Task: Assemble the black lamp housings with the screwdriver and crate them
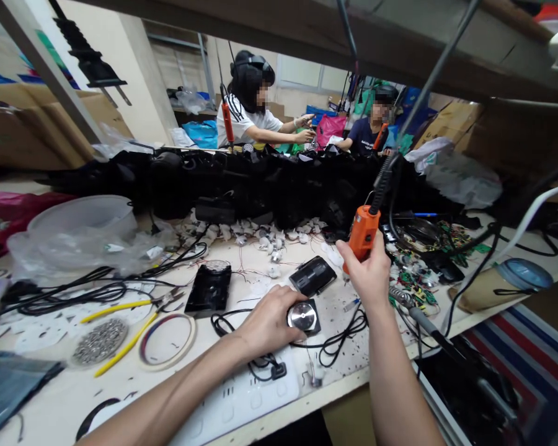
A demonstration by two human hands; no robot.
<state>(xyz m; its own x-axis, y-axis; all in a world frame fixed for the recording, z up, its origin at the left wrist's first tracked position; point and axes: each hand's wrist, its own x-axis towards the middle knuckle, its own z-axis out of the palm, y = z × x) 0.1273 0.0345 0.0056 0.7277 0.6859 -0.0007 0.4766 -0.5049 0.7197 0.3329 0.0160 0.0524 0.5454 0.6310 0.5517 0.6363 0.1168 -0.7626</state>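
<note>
My left hand (270, 317) is closed around the edge of a small black square housing with a shiny round disc (303, 316), held low over the bench. My right hand (372, 272) grips an orange electric screwdriver (363, 232), whose coiled cord runs upward; its tip is hidden behind the hand. Just beyond the left hand lies a black plastic case (313, 275). An open black case half (208, 289) rests farther left. Below the housing, a small metal motor with thin wires (314, 375) sits near the bench edge.
A white power strip (242, 402) lies in front. Leftward are yellow-handled pliers (125, 353), a tape roll (168, 339) and a dish of screws (100, 341). A soldering iron (428, 325) and lidded cup (502, 285) are at right. Black parts (270, 186) pile behind; two people sit beyond.
</note>
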